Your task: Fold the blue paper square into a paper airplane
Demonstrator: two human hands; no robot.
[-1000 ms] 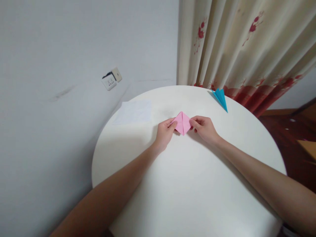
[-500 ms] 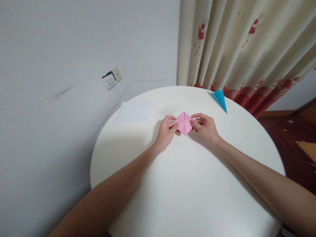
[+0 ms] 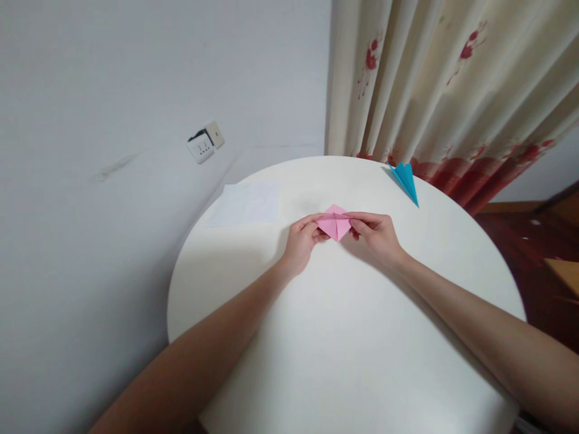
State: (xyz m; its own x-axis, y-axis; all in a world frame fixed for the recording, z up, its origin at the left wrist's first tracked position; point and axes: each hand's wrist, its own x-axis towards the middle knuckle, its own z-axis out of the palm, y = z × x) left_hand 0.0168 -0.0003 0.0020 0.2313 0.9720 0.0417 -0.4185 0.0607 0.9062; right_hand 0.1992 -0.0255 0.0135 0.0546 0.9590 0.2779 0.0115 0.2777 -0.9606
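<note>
On round table (image 3: 344, 337), one pink paper (image 3: 333, 224), two hands pinching, one blue plane (image 3: 406, 179)

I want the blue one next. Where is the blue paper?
In the head view, the blue paper lies at the table's far right edge, near the curtain, beyond the right hand.

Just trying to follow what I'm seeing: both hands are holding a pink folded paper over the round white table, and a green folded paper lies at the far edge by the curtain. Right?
Almost. The folded paper by the curtain is blue, not green, as the head view shows. The rest holds: the left hand and the right hand hold the pink folded paper over the round white table.
</note>
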